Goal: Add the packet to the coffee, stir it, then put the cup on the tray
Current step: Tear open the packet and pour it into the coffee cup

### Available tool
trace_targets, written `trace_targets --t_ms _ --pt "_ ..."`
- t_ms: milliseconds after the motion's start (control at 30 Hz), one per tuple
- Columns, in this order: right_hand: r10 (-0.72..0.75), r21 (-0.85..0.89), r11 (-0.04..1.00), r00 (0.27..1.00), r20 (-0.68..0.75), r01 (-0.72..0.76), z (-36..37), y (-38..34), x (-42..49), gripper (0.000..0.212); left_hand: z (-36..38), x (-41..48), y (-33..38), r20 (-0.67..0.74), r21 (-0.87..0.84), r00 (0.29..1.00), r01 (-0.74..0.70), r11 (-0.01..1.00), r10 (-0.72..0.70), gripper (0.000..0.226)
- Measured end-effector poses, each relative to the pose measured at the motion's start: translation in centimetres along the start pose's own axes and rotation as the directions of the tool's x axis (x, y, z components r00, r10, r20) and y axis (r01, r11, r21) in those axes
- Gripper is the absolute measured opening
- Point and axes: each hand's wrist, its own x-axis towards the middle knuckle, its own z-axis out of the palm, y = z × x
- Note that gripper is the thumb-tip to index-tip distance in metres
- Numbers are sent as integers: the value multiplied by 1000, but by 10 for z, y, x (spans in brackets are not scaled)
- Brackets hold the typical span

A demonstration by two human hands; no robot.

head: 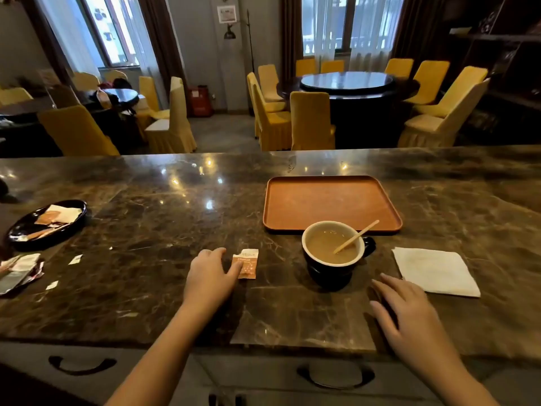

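A dark cup [330, 271] of milky coffee stands on the marble counter just in front of the orange tray [330, 200]. A wooden stirrer [355, 237] leans in the cup toward its right rim. A small orange-and-white packet [247, 263] with a torn top lies flat left of the cup. My left hand [209, 278] rests palm down beside the packet, one fingertip touching its left edge. My right hand [409, 315] lies flat on the counter, right of and nearer than the cup, fingers spread, holding nothing.
A folded white napkin [436, 271] lies right of the cup. A black dish [48, 222] with packets sits at the far left, with torn wrappers [20, 272] and paper scraps near it. Drawers with handles run below the counter edge.
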Motion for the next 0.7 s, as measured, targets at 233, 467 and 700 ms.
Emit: trace_targets --t_ms 233,467,700 --pt "-14 -263 963 987 158 56 23 8 -4 61 16 11 4 -2 65 999 36 997 -36 41" --pt "-59 -256 963 992 112 86 27 13 -4 61 19 14 8 43 -209 996 88 974 -81 29" --pt "-97 -180 979 995 21 99 27 12 -8 58 -2 -14 29 199 -484 980 100 869 -2 20"
